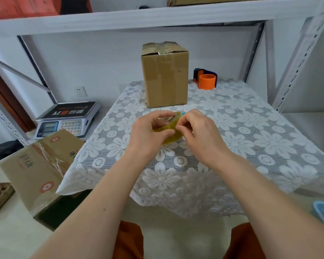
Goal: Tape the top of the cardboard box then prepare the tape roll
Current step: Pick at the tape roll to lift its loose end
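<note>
Both hands hold the yellowish tape roll [171, 130] above the surface [241, 131] — left hand [150, 129] grips its side, right hand [198, 131] pinches its edge. Taped box [165, 75] stands upright at the back, orange dispenser [206, 80] near it. Lace cloth covers the surface; scale [67, 118] left, white shelving [157, 17] around.
</note>
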